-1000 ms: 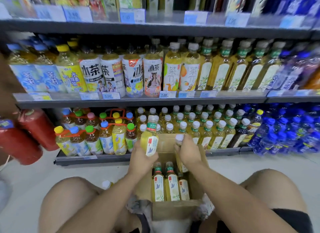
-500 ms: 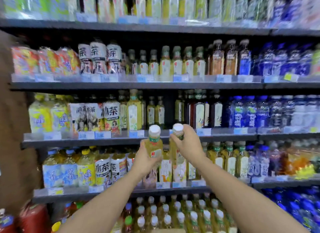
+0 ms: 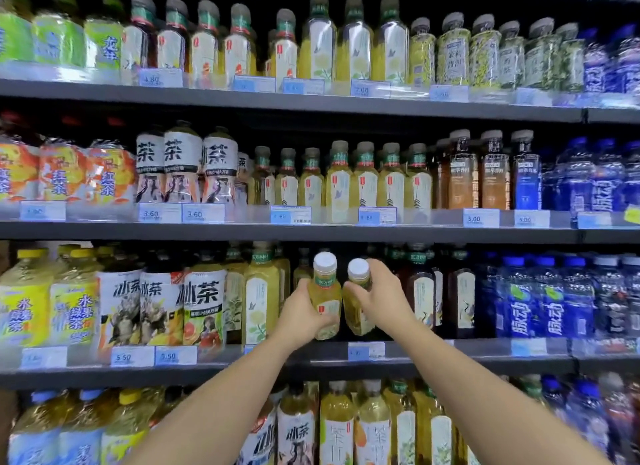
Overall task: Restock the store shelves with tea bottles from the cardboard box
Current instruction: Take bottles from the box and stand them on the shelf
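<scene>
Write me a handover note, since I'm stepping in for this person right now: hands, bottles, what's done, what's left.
Left hand: grips one tea bottle by the body, upright.
Right hand: grips a second bottle, tilted a little.
Both bottles are raised before a dark gap in the third shelf from the top, beside matching yellow tea; neither is set down yet.
Done: two bottles are in hand.
Left: stand both in the gap, then fetch more. The box is out of view.
</scene>
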Available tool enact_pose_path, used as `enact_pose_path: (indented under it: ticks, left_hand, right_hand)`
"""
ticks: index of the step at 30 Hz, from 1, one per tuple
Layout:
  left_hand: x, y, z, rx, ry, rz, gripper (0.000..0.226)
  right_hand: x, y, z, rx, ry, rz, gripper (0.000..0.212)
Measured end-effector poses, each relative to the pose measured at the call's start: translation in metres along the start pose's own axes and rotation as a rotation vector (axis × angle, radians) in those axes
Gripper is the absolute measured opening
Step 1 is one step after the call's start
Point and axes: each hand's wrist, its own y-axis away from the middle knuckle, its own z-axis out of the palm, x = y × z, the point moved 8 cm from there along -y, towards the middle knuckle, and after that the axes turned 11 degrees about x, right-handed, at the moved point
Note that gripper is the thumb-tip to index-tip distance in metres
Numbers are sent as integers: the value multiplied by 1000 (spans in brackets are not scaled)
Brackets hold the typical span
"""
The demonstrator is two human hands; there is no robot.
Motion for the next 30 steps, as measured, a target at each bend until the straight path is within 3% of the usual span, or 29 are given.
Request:
enact_pose_path:
  ticks: [3,6,10,15,20,22,26,30]
  left_hand:
    - [-22,-23,21,-88,-71,-31,78]
    - [-46,-41,42,-175,-97,-75,79]
    - [-68,-58,61,-227,-47,-124,62]
    - [-76,-68,66,-219,-39,-156,40]
    - [-74,-61,60,-153,-202,-124,42]
    - [-76,-57,55,-123,-244,-159,43]
    - [-71,-57,48,-28,-251,-223,41]
    - [-68,-62,50,19,-292,-216,44]
  right_hand:
    - [31,-17,22,26,40,68,29]
    - [55,-40,39,62,88,159,40]
    - [88,-55,60,55,123,299,62]
    - [112,-41,79,21,89,387,73]
    - [119,-13,79,-137,231,411,89]
    - [122,2,79,-250,321,436,84]
    - [121,7,77,-277,361,478,46]
    - [120,-1,85,-272,403,468,39]
